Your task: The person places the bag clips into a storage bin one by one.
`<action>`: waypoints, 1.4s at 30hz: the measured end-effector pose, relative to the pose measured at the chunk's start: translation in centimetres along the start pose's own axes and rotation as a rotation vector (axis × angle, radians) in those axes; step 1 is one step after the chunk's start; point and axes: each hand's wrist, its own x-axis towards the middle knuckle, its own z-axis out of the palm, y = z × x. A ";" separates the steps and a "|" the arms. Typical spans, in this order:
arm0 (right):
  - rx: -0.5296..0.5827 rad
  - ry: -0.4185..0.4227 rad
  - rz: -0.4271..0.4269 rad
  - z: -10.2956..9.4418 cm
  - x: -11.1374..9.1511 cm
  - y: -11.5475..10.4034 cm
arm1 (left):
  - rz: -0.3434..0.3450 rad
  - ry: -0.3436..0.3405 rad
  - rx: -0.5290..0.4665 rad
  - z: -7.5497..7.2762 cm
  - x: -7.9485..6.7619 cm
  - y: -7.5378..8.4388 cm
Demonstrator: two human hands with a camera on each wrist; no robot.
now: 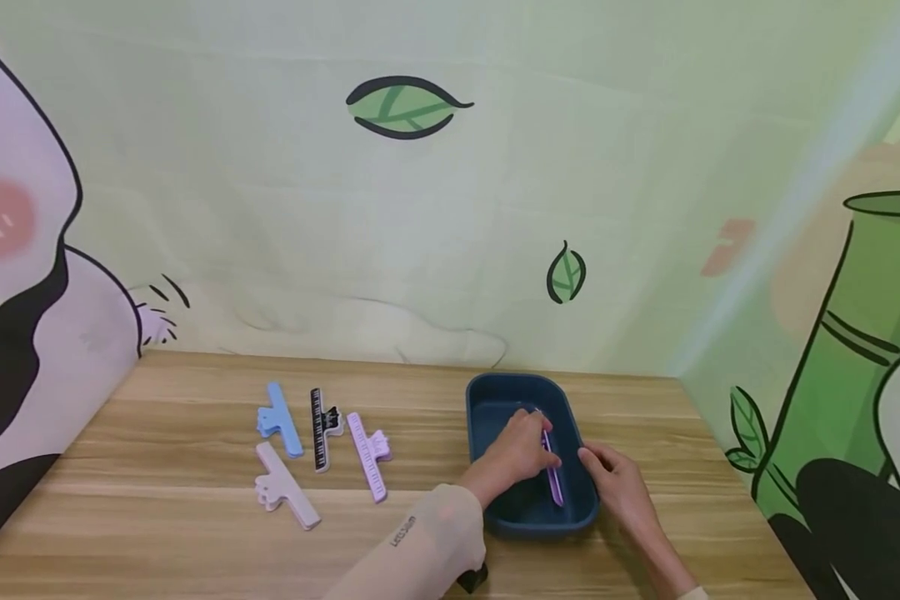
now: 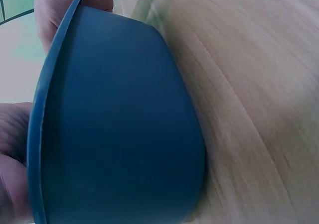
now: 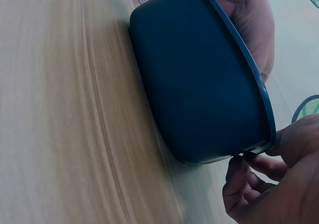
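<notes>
A dark blue rectangular basin (image 1: 506,525) stands on the wooden table. My left hand (image 1: 521,446) reaches over its near left side and holds a purple long-bar clip (image 1: 555,487) inside; the fingers hide part of the clip. At the right rim, my right hand (image 1: 622,483) pinches the edge between thumb and fingers, shown close in the right wrist view, where the basin wall (image 3: 199,79) hides the inside. The left wrist view is mostly filled by the basin's outer wall (image 2: 119,114), so the clip is out of sight there.
Left of the basin lie several long-bar clips: a blue clip (image 1: 285,429), a black-and-white piano-key clip (image 1: 318,433), a light purple clip (image 1: 366,458) and a pale greyish clip (image 1: 288,492). A printed cloth backdrop (image 1: 270,183) rises behind the table (image 1: 405,550).
</notes>
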 end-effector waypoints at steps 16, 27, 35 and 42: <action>0.004 0.011 -0.012 0.1 0.1 0.1 | 0.015 -0.013 0.027 0.5 0.2 -0.3; 0.006 0.023 -0.011 0.1 0.0 0.1 | 0.083 -0.027 0.143 0.4 0.3 -1.0; 0.004 0.017 -0.016 0.1 -0.1 0.1 | 0.088 -0.025 0.199 0.5 0.1 -0.8; -0.010 0.022 -0.022 0.1 0.0 0.1 | 0.065 -0.006 0.287 0.3 -0.4 -0.6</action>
